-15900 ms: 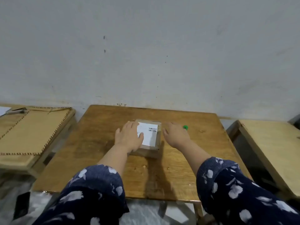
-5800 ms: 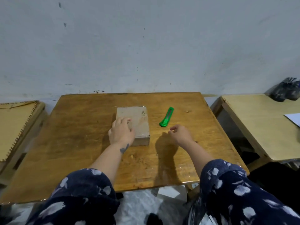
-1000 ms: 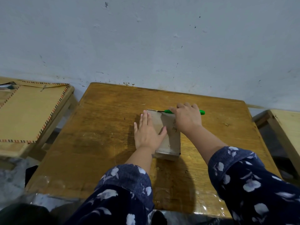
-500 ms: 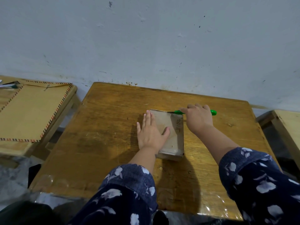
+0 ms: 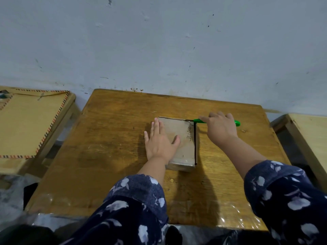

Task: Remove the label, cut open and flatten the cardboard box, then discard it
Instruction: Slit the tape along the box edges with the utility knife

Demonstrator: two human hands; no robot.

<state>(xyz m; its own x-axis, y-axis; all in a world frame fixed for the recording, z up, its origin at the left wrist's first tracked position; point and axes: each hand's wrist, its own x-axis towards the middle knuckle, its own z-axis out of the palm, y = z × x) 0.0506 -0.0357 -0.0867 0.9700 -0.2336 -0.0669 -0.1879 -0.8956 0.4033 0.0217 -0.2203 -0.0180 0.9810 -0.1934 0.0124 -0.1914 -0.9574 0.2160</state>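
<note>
A small brown cardboard box (image 5: 184, 138) lies flat in the middle of the wooden table (image 5: 115, 138), with handwriting along its right side and no label showing on top. My left hand (image 5: 160, 141) presses flat on the box's left half, fingers spread. My right hand (image 5: 220, 128) is closed around a green utility knife (image 5: 237, 123). The knife's blade end sits at the box's far right corner. A dark slit runs down the box's right edge.
A lower table on the left carries a large brown envelope (image 5: 30, 124) with a striped border. Another pale wooden table (image 5: 307, 131) stands at the right. The grey wall rises just behind the table. Plastic sheeting lies on the floor.
My right hand has drawn the knife rightward along the box's far edge to its right corner. The left hand has stayed flat on the box.
</note>
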